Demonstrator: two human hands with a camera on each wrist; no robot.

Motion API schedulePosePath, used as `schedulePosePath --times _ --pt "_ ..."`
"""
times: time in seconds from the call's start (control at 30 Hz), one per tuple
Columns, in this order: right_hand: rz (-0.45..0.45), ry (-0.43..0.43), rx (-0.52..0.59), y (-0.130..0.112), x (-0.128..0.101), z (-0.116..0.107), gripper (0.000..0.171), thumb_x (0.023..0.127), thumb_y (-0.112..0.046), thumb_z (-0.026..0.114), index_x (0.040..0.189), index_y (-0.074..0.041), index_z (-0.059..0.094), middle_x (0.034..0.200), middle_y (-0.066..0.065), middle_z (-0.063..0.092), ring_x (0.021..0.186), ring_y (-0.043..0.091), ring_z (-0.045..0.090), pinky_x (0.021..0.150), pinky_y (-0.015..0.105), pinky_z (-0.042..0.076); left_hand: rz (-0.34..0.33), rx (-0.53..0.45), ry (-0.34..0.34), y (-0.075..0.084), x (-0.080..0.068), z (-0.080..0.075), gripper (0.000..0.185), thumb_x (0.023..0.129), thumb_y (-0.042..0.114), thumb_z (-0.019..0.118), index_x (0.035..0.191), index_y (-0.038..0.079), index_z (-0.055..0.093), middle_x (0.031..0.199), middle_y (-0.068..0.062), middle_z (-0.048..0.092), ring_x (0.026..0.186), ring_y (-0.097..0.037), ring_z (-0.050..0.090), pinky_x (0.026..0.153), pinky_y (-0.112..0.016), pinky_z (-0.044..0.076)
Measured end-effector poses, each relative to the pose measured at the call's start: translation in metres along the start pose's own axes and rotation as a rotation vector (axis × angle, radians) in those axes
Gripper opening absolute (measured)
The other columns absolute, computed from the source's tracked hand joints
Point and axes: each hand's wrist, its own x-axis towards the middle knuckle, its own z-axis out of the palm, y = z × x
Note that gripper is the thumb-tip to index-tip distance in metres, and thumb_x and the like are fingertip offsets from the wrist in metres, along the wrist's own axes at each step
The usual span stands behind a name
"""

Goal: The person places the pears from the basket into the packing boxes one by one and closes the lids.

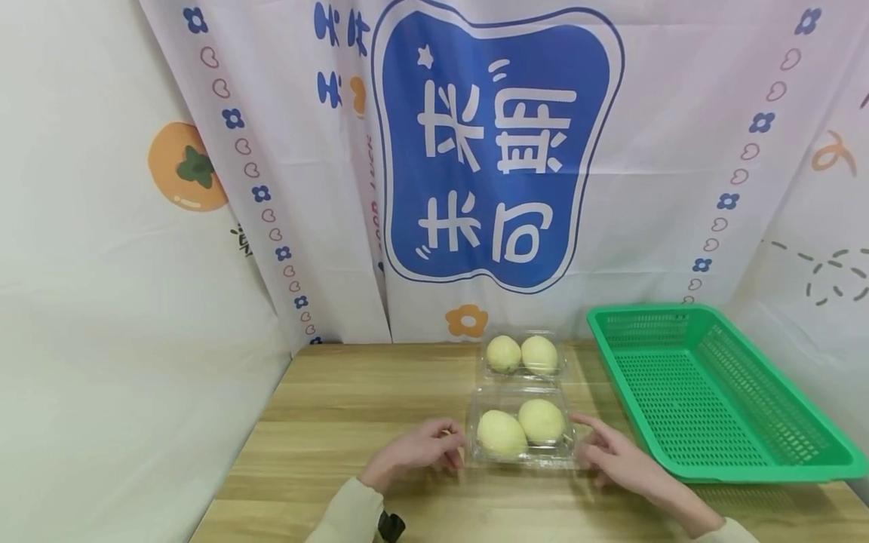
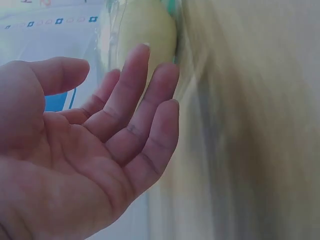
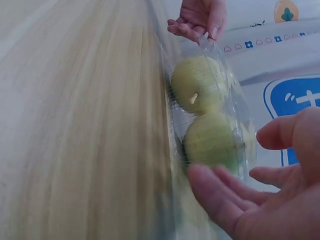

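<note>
Flanking clamshell box (image 1: 521, 430) edges: both hands

A light wooden worktop (image 1: 339, 422) carries two clear plastic clamshell boxes, each with two pale yellow-green fruits. The near box (image 1: 521, 430) sits about centre; the far box (image 1: 523, 354) lies just beyond it at 12 o'clock. A green perforated basket (image 1: 713, 392) rests at 3 o'clock, near both boxes.

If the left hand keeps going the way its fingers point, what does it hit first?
Most likely the near clear fruit box: the left hand points at its left wall, fingertips at or nearly touching it.
</note>
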Motion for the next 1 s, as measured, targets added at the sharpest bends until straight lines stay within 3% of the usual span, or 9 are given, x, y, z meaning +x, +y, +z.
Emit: schedulePosePath --times 0.13,0.23,0.37,0.57,0.77,1.0 --pt "-0.004 0.112 -0.168 -0.013 -0.002 0.003 0.062 0.1 -0.026 0.054 0.152 -0.004 0.027 0.135 0.03 0.048 0.117 0.044 0.055 0.087 0.051 0.055 0.005 0.03 0.002 0.007 0.001 -0.008 0.026 0.103 0.021 0.05 0.106 -0.004 0.057 0.088 -0.02 0.069 0.087 -0.036 0.069 0.079 -0.046 0.058" --pt "-0.044 0.157 -0.254 -0.022 -0.005 0.002 0.058 0.101 -0.028 0.053 0.15 -0.005 0.032 0.143 0.029 0.041 0.129 0.05 0.044 0.096 0.058 0.049 0.027 0.107 0.005 0.014 0.006 -0.015 0.026 0.103 0.02 0.049 0.106 -0.004 0.058 0.087 -0.016 0.069 0.088 -0.036 0.069 0.082 -0.048 0.057" --pt "-0.135 0.211 -0.326 -0.037 -0.006 -0.008 0.049 0.1 -0.022 0.055 0.143 -0.003 0.043 0.141 0.025 0.046 0.126 0.048 0.048 0.094 0.057 0.052 0.059 0.217 0.005 0.029 0.016 -0.027 0.024 0.103 0.022 0.049 0.103 0.002 0.06 0.086 -0.012 0.069 0.087 -0.034 0.069 0.08 -0.049 0.057" --pt "-0.183 0.241 -0.361 -0.057 0.001 -0.032 0.047 0.1 -0.02 0.055 0.14 0.002 0.045 0.14 0.025 0.05 0.118 0.041 0.058 0.09 0.039 0.056 0.098 0.31 -0.005 0.058 0.029 -0.046 0.021 0.102 0.021 0.048 0.099 0.005 0.061 0.088 -0.015 0.068 0.083 -0.028 0.068 0.072 -0.034 0.057" --pt "-0.195 0.233 -0.394 -0.067 0.017 -0.059 0.045 0.101 -0.022 0.053 0.139 0.001 0.047 0.136 0.024 0.056 0.122 0.042 0.056 0.097 0.056 0.05 0.112 0.384 0.034 0.084 0.035 -0.067 0.021 0.101 0.02 0.048 0.101 0.004 0.063 0.087 -0.012 0.069 0.082 -0.027 0.07 0.072 -0.032 0.058" --pt "-0.159 0.231 -0.417 -0.072 0.039 -0.093 0.045 0.104 -0.026 0.047 0.141 0.0 0.045 0.133 0.023 0.059 0.121 0.041 0.056 0.094 0.053 0.052 0.107 0.477 0.099 0.099 0.035 -0.097 0.021 0.1 0.018 0.047 0.1 0.004 0.063 0.086 -0.01 0.069 0.08 -0.021 0.068 0.07 -0.029 0.056"
